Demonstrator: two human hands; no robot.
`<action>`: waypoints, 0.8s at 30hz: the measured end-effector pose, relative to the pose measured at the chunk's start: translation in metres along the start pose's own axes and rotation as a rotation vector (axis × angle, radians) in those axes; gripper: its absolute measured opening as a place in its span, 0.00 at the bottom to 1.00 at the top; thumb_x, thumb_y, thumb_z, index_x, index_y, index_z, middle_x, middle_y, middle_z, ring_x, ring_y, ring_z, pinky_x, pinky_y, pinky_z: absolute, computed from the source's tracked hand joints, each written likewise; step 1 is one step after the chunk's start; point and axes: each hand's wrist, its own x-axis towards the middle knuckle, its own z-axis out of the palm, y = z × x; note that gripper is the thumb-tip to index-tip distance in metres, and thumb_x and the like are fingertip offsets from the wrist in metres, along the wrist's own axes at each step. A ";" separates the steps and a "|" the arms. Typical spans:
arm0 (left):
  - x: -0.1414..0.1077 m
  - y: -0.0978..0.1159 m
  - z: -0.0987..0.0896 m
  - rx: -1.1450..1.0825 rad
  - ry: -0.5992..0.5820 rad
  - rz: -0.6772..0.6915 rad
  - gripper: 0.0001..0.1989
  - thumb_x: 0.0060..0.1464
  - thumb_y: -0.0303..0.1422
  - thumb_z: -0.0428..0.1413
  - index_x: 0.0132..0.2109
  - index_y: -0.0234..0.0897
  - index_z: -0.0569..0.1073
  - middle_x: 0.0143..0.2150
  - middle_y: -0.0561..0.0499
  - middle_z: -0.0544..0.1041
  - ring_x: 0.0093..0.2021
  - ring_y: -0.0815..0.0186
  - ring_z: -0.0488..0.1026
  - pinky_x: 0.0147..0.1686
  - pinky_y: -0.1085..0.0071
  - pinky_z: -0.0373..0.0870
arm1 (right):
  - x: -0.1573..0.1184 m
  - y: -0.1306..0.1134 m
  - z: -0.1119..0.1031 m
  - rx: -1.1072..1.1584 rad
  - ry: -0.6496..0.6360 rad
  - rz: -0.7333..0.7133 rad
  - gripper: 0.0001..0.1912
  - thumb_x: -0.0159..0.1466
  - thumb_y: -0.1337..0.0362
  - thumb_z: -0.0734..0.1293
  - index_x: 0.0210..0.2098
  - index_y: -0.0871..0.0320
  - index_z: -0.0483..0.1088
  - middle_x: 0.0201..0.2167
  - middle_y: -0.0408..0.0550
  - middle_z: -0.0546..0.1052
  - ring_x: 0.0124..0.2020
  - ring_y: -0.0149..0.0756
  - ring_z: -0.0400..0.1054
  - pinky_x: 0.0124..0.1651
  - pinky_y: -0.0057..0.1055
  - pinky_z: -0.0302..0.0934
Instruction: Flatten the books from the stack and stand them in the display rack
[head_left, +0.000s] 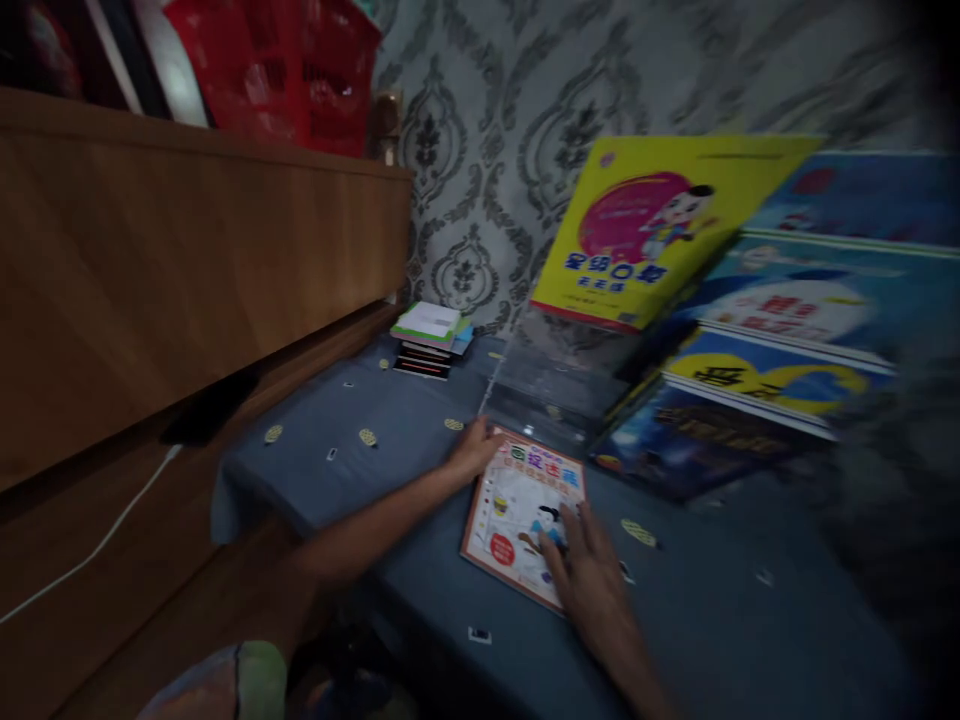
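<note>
Book [517, 500], thin and rectangular with a pale cover, orange-red border and cartoon figure, lay on a table [697, 580] draped in blue-grey pineapple-print cloth [409, 405] in the head view. A clear plastic panel [540, 390] stood near its far edge, below a tilted yellow book [630, 225]. The left hand [476, 450] touched its upper-left corner; whether that grip pinched the edge could not be told. The right hand [589, 565] rested on its lower right, grip wide, fingers spread. Even, light pressure from the right fingers probably suited steadying the cover best, without creasing that corner.
</note>
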 end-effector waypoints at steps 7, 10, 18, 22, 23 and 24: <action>-0.024 -0.005 0.010 -0.279 0.039 -0.143 0.22 0.49 0.49 0.64 0.42 0.39 0.69 0.36 0.49 0.79 0.38 0.58 0.80 0.43 0.62 0.76 | -0.004 -0.019 -0.017 0.173 -0.043 0.093 0.32 0.67 0.49 0.58 0.64 0.61 0.66 0.70 0.63 0.60 0.71 0.57 0.54 0.71 0.55 0.51; -0.034 0.008 0.011 -0.323 0.043 -0.146 0.24 0.48 0.53 0.64 0.40 0.38 0.70 0.33 0.48 0.80 0.36 0.57 0.81 0.39 0.63 0.77 | -0.006 -0.026 -0.023 0.354 0.017 0.159 0.32 0.68 0.48 0.59 0.67 0.55 0.62 0.73 0.55 0.57 0.73 0.55 0.50 0.72 0.53 0.49; -0.065 0.063 0.029 -0.588 0.035 -0.154 0.23 0.49 0.51 0.65 0.38 0.34 0.77 0.35 0.44 0.84 0.41 0.51 0.83 0.43 0.59 0.79 | 0.010 -0.044 -0.030 0.747 0.095 0.411 0.40 0.65 0.34 0.54 0.69 0.47 0.59 0.70 0.50 0.63 0.72 0.54 0.51 0.73 0.55 0.46; -0.067 0.090 0.022 -0.552 -0.001 0.067 0.29 0.47 0.55 0.65 0.44 0.34 0.79 0.43 0.44 0.84 0.51 0.49 0.79 0.53 0.57 0.75 | 0.030 -0.063 -0.056 0.865 0.210 0.327 0.41 0.68 0.37 0.55 0.71 0.55 0.55 0.71 0.55 0.61 0.73 0.49 0.51 0.72 0.55 0.46; -0.067 0.093 0.017 -0.509 0.005 0.126 0.29 0.48 0.55 0.64 0.46 0.35 0.79 0.46 0.44 0.83 0.56 0.49 0.77 0.56 0.57 0.73 | 0.032 -0.067 -0.064 0.869 0.264 0.269 0.40 0.69 0.39 0.56 0.72 0.56 0.54 0.71 0.55 0.60 0.73 0.48 0.51 0.73 0.53 0.45; -0.067 0.094 0.011 -0.453 0.025 0.176 0.29 0.48 0.55 0.64 0.48 0.36 0.79 0.50 0.44 0.82 0.60 0.49 0.74 0.60 0.57 0.70 | 0.033 -0.071 -0.072 0.863 0.304 0.211 0.39 0.70 0.42 0.57 0.72 0.56 0.52 0.72 0.54 0.58 0.73 0.46 0.50 0.73 0.51 0.44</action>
